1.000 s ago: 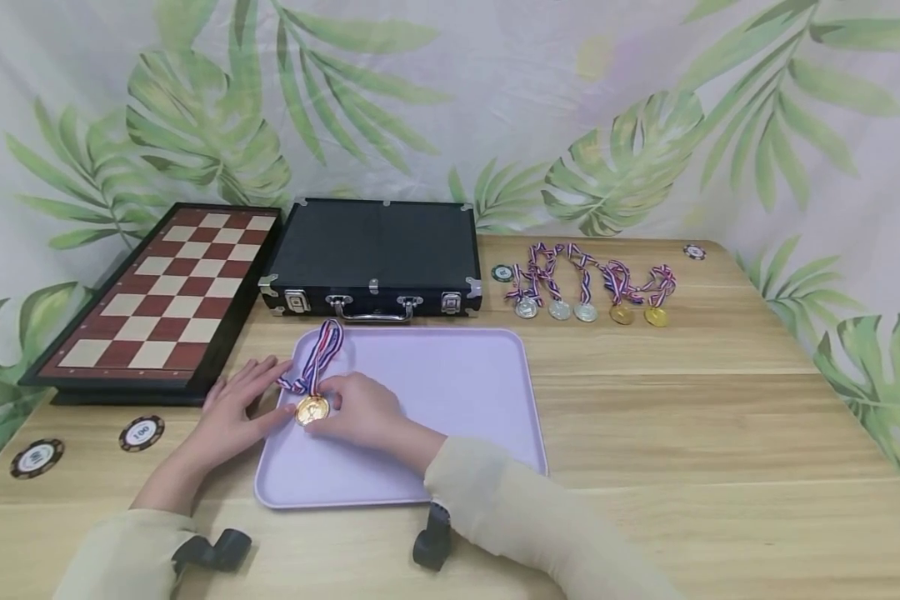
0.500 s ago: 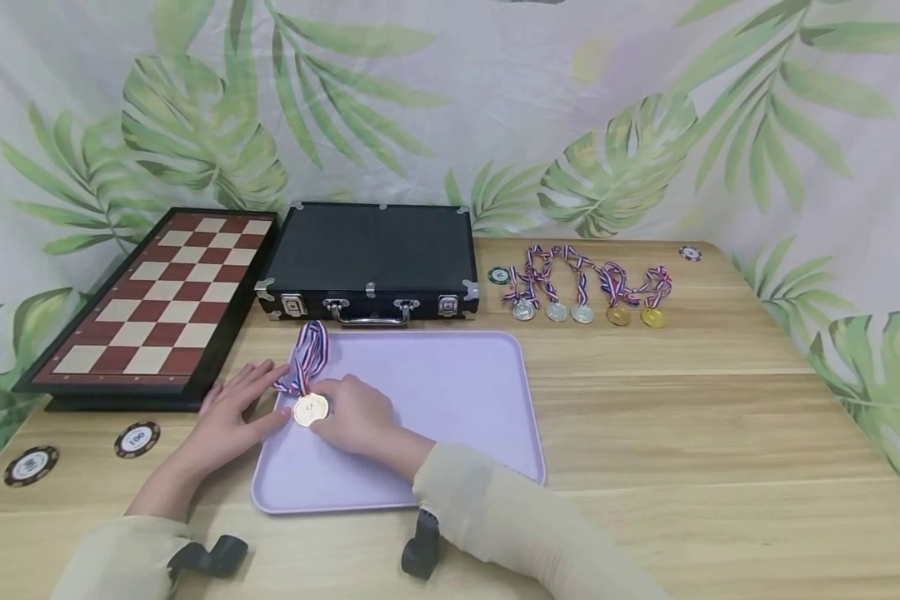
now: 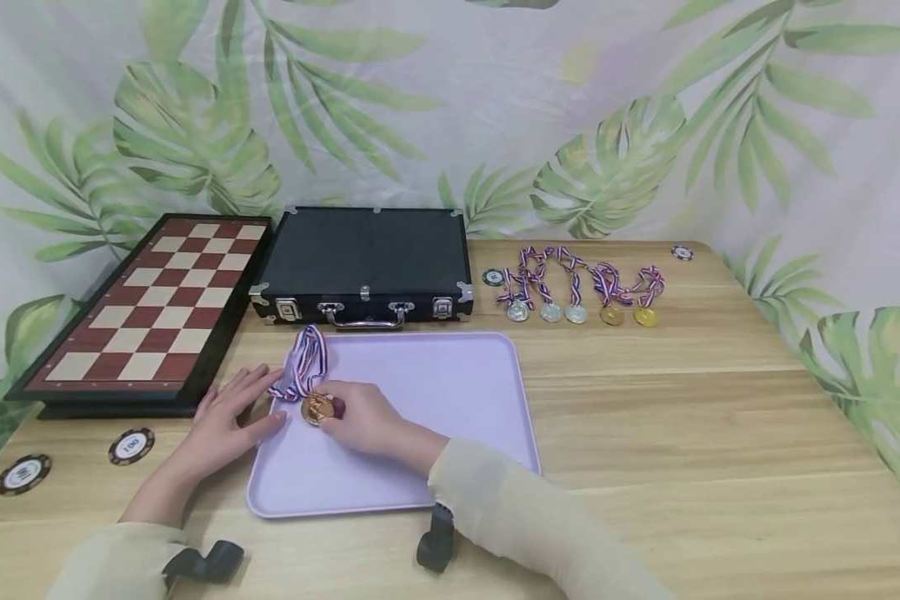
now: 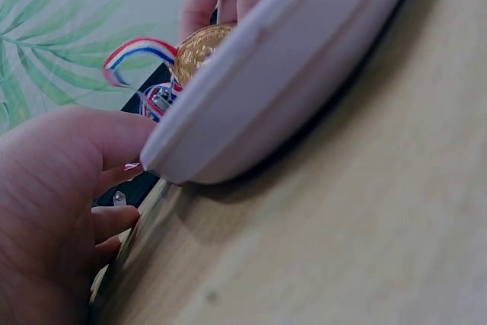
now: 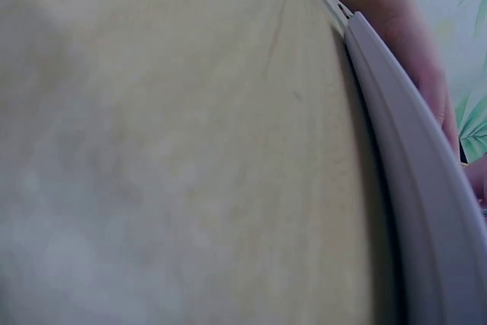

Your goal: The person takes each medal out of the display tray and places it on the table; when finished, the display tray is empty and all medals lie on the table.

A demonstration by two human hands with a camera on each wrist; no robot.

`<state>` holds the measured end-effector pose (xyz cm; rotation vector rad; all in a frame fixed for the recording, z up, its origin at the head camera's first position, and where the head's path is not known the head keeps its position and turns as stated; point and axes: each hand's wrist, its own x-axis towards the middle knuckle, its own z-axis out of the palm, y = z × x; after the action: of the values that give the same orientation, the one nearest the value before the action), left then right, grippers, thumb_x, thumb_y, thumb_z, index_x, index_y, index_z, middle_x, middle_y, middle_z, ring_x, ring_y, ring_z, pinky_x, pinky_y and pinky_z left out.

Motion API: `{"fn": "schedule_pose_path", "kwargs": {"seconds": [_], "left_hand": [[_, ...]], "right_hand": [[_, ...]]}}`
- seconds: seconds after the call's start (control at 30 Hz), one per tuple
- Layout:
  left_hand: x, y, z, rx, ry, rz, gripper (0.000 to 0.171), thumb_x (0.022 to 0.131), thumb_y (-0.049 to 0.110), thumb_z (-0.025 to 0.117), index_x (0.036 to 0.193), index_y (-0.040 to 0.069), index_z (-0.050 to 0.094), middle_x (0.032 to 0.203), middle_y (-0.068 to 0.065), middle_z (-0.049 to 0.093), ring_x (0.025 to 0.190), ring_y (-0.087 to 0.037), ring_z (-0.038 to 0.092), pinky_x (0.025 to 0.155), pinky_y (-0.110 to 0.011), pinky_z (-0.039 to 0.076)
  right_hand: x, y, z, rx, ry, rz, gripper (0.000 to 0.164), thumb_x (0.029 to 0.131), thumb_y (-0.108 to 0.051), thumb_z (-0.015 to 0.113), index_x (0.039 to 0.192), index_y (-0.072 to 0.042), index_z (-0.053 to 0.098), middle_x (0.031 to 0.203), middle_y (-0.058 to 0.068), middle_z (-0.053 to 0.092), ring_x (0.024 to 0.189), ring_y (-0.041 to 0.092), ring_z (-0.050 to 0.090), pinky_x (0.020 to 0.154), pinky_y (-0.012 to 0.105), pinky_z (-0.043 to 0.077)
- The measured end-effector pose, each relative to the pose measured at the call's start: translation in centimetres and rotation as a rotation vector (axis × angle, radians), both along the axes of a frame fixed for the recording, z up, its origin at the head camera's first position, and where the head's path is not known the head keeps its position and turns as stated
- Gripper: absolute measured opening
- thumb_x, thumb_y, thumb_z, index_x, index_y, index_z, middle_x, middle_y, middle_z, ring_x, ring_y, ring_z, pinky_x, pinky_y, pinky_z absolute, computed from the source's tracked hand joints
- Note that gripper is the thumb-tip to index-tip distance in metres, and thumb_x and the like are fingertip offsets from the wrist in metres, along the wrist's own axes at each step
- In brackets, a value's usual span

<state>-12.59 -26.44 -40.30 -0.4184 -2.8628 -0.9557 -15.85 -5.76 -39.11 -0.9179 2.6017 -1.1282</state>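
Note:
In the head view my right hand pinches a gold medal by its right side, over the left part of a lilac tray. The medal's striped red, white and blue ribbon lies looped across the tray's far left corner. With fingers spread, my left hand rests at the tray's left edge, its fingertips beside the ribbon. The left wrist view has the left thumb against the tray's rim, while the medal leans up beyond it. Most of the right hand is hidden in the right wrist view.
Behind the tray stands a black case with metal corners, left of it a chessboard box. Several ribboned medals lie back right. Poker chips lie at left and along the back of the wooden table.
The medal has tilted, its bright glare giving way to a darker gold face. Its ribbon loop has shifted left and spread wider. My left hand stays at the tray's edge.

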Motion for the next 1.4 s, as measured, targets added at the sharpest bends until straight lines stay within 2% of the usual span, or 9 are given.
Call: {"fn": "schedule_pose_path", "kwargs": {"seconds": [0.13,0.23,0.37,0.5,0.6,0.8,1.03,1.2,1.4], "left_hand": [[0.1,0.1,-0.1,-0.008,0.0,0.003,0.058,0.079,0.029,0.06,0.129,0.008,0.039,0.132,-0.026,0.029,0.122,-0.042,0.015,0.093,-0.058,-0.005],[0.2,0.1,0.1,-0.008,0.012,0.001,0.057,0.079,0.028,0.06,0.129,0.007,0.04,0.131,-0.026,0.03,0.122,-0.043,0.016,0.093,-0.059,-0.005],[0.2,0.1,0.4,-0.009,0.016,-0.002,0.055,0.08,0.026,0.06,0.128,0.006,0.041,0.13,-0.026,0.031,0.121,-0.043,0.018,0.092,-0.06,-0.003],[0.1,0.3,0.7,-0.02,0.003,-0.016,0.053,0.08,0.026,0.059,0.127,0.006,0.042,0.13,-0.026,0.032,0.12,-0.043,0.021,0.092,-0.061,-0.001],[0.0,0.3,0.8,-0.02,-0.001,-0.026,0.053,0.081,0.026,0.059,0.127,0.005,0.042,0.13,-0.026,0.032,0.121,-0.042,0.02,0.092,-0.06,-0.002],[0.2,0.3,0.5,0.001,0.003,-0.03,0.053,0.082,0.025,0.058,0.128,0.006,0.04,0.131,-0.026,0.03,0.122,-0.042,0.018,0.093,-0.058,-0.006],[0.4,0.3,0.2,0.025,0.004,-0.02,0.053,0.083,0.024,0.057,0.129,0.005,0.039,0.131,-0.026,0.031,0.123,-0.041,0.017,0.093,-0.056,-0.009],[0.3,0.2,0.1,0.038,0.011,-0.025,0.053,0.083,0.024,0.057,0.129,0.006,0.039,0.131,-0.026,0.031,0.123,-0.041,0.017,0.093,-0.056,-0.01],[0.4,0.2,-0.1,0.037,0.011,-0.018,0.053,0.082,0.023,0.057,0.129,0.007,0.039,0.131,-0.026,0.031,0.123,-0.041,0.017,0.093,-0.056,-0.01]], "right_hand": [[0.1,1.1,0.3,-0.125,-0.152,-0.008,0.047,0.071,-0.007,0.069,0.115,-0.009,0.052,0.064,-0.006,0.053,0.056,0.003,0.048,0.055,0.013,0.04],[0.3,2.3,1.0,-0.234,-0.297,-0.025,0.042,0.071,-0.004,0.069,0.109,-0.01,0.052,0.061,-0.002,0.053,0.049,0.007,0.049,0.048,0.018,0.043],[0.5,4.3,1.7,-0.355,-0.468,-0.052,0.037,0.07,0.002,0.067,0.104,-0.008,0.054,0.061,0.002,0.053,0.043,0.012,0.046,0.04,0.021,0.04],[0.4,6.9,2.3,-0.423,-0.618,-0.085,0.041,0.071,0.007,0.064,0.109,-0.005,0.055,0.064,0.004,0.053,0.044,0.013,0.043,0.041,0.02,0.037],[0.2,9.0,3.1,-0.469,-0.688,-0.086,0.042,0.072,0.008,0.061,0.112,-0.005,0.055,0.069,0.006,0.054,0.048,0.011,0.044,0.043,0.02,0.038],[-0.3,13.5,5.4,-0.586,-0.623,-0.051,0.042,0.076,0.006,0.057,0.117,-0.002,0.051,0.075,0.009,0.056,0.05,0.009,0.042,0.041,0.016,0.032],[-1.1,20.3,8.2,-0.723,-0.429,0.054,0.038,0.079,0.008,0.051,0.116,-0.002,0.052,0.08,0.008,0.057,0.053,0.007,0.043,0.043,0.014,0.032],[-1.0,24.6,10.7,-0.903,-0.357,0.106,0.039,0.08,0.014,0.046,0.113,-0.003,0.055,0.078,0.005,0.056,0.054,0.006,0.041,0.045,0.014,0.033],[-0.8,29.5,13.7,-1.155,-0.305,0.167,0.039,0.079,0.021,0.039,0.116,0.01,0.046,0.086,0.015,0.059,0.061,0.013,0.049,0.051,0.018,0.041]]}}
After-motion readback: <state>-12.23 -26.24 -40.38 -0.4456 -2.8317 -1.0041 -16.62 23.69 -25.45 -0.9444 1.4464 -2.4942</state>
